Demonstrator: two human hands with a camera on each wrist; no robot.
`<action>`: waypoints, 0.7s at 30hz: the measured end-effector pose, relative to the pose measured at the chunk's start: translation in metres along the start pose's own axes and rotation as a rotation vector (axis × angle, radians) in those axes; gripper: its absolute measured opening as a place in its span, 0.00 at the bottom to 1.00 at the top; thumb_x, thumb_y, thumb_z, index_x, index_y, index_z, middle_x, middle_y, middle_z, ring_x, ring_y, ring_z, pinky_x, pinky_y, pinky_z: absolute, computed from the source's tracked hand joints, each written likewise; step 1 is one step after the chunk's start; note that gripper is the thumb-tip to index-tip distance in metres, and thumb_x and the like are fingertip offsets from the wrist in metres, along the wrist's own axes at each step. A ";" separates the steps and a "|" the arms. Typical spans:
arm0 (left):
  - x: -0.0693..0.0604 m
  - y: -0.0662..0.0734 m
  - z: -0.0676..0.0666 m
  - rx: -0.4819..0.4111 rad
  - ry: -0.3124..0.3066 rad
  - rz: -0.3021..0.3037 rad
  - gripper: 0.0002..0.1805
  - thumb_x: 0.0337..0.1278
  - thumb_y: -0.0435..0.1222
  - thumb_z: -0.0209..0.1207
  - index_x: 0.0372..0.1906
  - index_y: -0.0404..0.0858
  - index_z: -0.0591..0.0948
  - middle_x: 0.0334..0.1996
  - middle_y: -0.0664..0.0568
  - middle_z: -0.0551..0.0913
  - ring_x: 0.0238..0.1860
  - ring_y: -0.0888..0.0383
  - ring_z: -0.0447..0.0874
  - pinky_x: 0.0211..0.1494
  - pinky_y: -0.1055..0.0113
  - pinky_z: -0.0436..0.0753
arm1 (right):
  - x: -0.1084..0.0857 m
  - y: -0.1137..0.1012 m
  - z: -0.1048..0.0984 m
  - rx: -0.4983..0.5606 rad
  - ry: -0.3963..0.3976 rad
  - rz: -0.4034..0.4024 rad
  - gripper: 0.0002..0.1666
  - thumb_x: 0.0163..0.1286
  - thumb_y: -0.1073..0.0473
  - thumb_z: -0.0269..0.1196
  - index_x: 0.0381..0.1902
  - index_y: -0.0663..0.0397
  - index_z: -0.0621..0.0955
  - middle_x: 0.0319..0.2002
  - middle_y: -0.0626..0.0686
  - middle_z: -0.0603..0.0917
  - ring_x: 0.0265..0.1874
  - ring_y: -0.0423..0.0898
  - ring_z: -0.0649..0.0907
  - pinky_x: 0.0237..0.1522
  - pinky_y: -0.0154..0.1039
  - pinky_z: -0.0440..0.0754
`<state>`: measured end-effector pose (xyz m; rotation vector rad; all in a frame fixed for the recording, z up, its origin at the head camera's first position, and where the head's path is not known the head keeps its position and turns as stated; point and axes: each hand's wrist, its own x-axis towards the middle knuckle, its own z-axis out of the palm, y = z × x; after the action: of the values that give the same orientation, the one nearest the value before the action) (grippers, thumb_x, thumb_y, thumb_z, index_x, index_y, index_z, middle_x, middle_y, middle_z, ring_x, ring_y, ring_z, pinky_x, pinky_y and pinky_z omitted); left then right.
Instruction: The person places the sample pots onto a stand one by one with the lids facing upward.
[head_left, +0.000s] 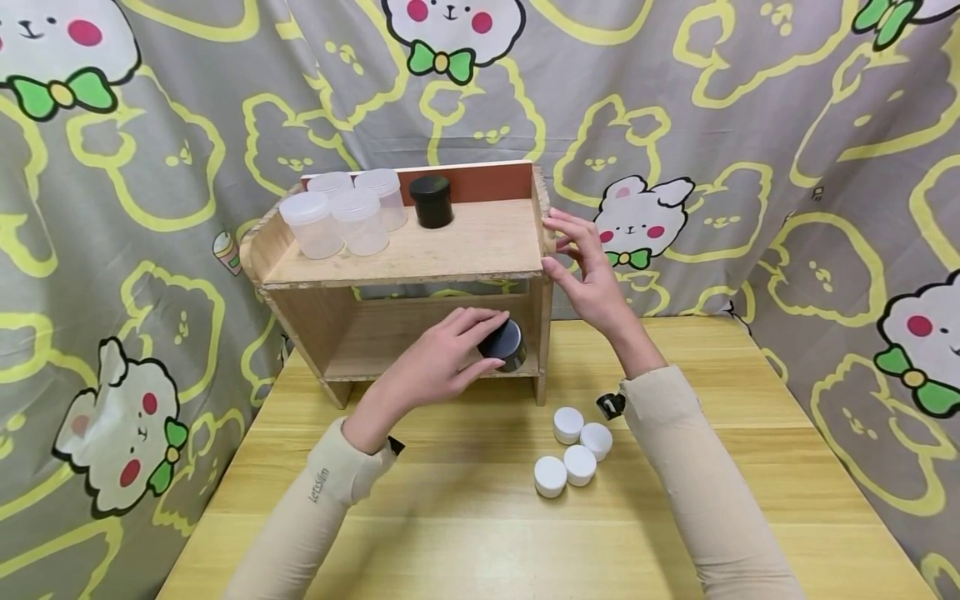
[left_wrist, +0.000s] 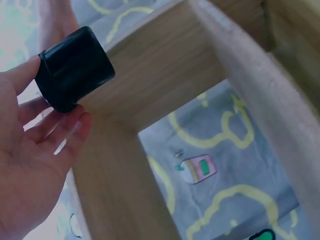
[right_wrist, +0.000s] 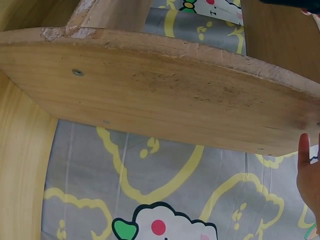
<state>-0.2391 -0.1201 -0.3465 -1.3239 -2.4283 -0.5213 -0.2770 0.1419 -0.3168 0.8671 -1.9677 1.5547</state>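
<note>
Thumb and fingers of the left hand (head_left: 442,354) pinch a black jar (head_left: 504,343) at the right end of the lower level of a wooden shelf (head_left: 405,260). In the left wrist view the same jar (left_wrist: 77,67) is tilted between the thumb and fingers of the left hand (left_wrist: 37,135). The right hand (head_left: 592,275) touches the upper right side panel of the shelf with its fingertips; in the right wrist view part of the right hand (right_wrist: 311,180) lies by the panel (right_wrist: 175,95). On the top level stand several clear jars (head_left: 360,223) and another black jar (head_left: 431,202).
Several small white jars (head_left: 567,425) stand on the wooden table (head_left: 465,533), in front of the shelf and left of the right sleeve. A patterned curtain (head_left: 750,150) hangs behind the shelf and on both sides.
</note>
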 end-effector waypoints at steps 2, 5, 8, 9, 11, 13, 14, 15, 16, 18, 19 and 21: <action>0.002 0.000 -0.006 -0.002 0.009 -0.006 0.34 0.72 0.46 0.62 0.77 0.40 0.69 0.67 0.46 0.76 0.66 0.51 0.76 0.66 0.56 0.80 | 0.000 0.000 0.000 0.000 -0.001 -0.003 0.28 0.73 0.74 0.59 0.69 0.69 0.69 0.76 0.65 0.62 0.54 0.40 0.71 0.63 0.37 0.71; 0.004 0.002 -0.015 -0.002 0.022 -0.014 0.34 0.73 0.46 0.62 0.78 0.41 0.69 0.68 0.46 0.75 0.67 0.51 0.75 0.67 0.55 0.80 | 0.000 0.000 0.000 0.001 -0.003 -0.004 0.28 0.73 0.74 0.59 0.69 0.69 0.69 0.76 0.65 0.62 0.54 0.40 0.71 0.63 0.38 0.71; 0.008 0.004 -0.025 0.011 0.044 0.002 0.34 0.72 0.46 0.62 0.77 0.40 0.69 0.67 0.45 0.76 0.66 0.50 0.76 0.66 0.55 0.80 | 0.001 0.000 0.000 0.000 -0.002 -0.001 0.28 0.73 0.74 0.60 0.69 0.69 0.70 0.76 0.65 0.62 0.53 0.40 0.71 0.63 0.38 0.71; 0.010 0.004 -0.028 0.017 0.055 0.010 0.34 0.72 0.45 0.63 0.77 0.39 0.70 0.67 0.45 0.76 0.66 0.50 0.76 0.66 0.55 0.80 | 0.001 -0.001 0.000 -0.001 -0.001 -0.001 0.28 0.73 0.74 0.60 0.69 0.69 0.70 0.76 0.65 0.62 0.53 0.39 0.71 0.63 0.38 0.71; 0.014 0.005 -0.035 0.029 0.079 0.028 0.34 0.71 0.45 0.64 0.76 0.37 0.71 0.66 0.43 0.77 0.65 0.49 0.76 0.66 0.54 0.80 | 0.001 -0.001 0.000 -0.002 0.001 -0.001 0.28 0.73 0.74 0.60 0.69 0.69 0.70 0.75 0.65 0.62 0.53 0.39 0.71 0.63 0.38 0.71; 0.017 0.005 -0.041 0.043 0.105 0.039 0.33 0.71 0.44 0.64 0.75 0.36 0.71 0.65 0.42 0.77 0.65 0.48 0.76 0.66 0.54 0.79 | 0.001 -0.002 0.000 -0.003 0.005 -0.002 0.28 0.72 0.74 0.60 0.69 0.69 0.70 0.75 0.65 0.62 0.53 0.40 0.71 0.63 0.38 0.71; 0.018 0.005 -0.045 0.049 0.117 0.041 0.33 0.70 0.43 0.64 0.75 0.35 0.72 0.65 0.42 0.77 0.65 0.47 0.76 0.66 0.53 0.79 | 0.001 -0.002 0.000 -0.002 0.007 -0.001 0.28 0.73 0.74 0.60 0.69 0.69 0.70 0.75 0.65 0.63 0.52 0.40 0.71 0.63 0.38 0.71; 0.019 0.005 -0.048 0.054 0.127 0.040 0.33 0.70 0.43 0.65 0.74 0.35 0.72 0.65 0.42 0.77 0.65 0.47 0.76 0.67 0.53 0.79 | 0.001 -0.002 0.000 -0.001 0.008 0.000 0.28 0.73 0.74 0.60 0.69 0.69 0.70 0.75 0.65 0.63 0.52 0.40 0.71 0.63 0.39 0.71; 0.021 0.005 -0.051 0.058 0.138 0.039 0.33 0.70 0.43 0.65 0.74 0.35 0.73 0.65 0.42 0.77 0.64 0.47 0.76 0.67 0.52 0.79 | 0.001 -0.002 0.000 0.000 0.009 0.000 0.28 0.73 0.74 0.60 0.69 0.69 0.70 0.75 0.65 0.63 0.52 0.40 0.71 0.63 0.39 0.71; 0.023 0.004 -0.057 0.061 0.154 0.032 0.32 0.70 0.42 0.65 0.73 0.34 0.73 0.65 0.41 0.77 0.64 0.46 0.76 0.67 0.51 0.78 | 0.001 -0.002 0.000 0.001 0.011 0.001 0.28 0.73 0.74 0.60 0.69 0.69 0.70 0.75 0.65 0.63 0.52 0.40 0.71 0.63 0.39 0.71; 0.025 0.003 -0.061 0.062 0.162 0.026 0.32 0.70 0.42 0.65 0.73 0.34 0.73 0.65 0.41 0.77 0.65 0.45 0.76 0.67 0.51 0.78 | 0.001 -0.002 0.001 0.003 0.012 0.000 0.28 0.73 0.74 0.60 0.69 0.69 0.70 0.75 0.65 0.63 0.52 0.41 0.71 0.63 0.39 0.71; 0.028 0.000 -0.067 0.057 0.176 0.016 0.31 0.70 0.41 0.65 0.73 0.34 0.74 0.65 0.40 0.77 0.65 0.45 0.75 0.68 0.50 0.77 | 0.001 -0.002 0.001 0.010 0.013 -0.004 0.28 0.73 0.74 0.60 0.69 0.70 0.70 0.75 0.65 0.63 0.52 0.42 0.71 0.63 0.40 0.71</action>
<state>-0.2463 -0.1304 -0.2745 -1.2191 -2.2717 -0.5359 -0.2759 0.1407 -0.3147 0.8623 -1.9501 1.5653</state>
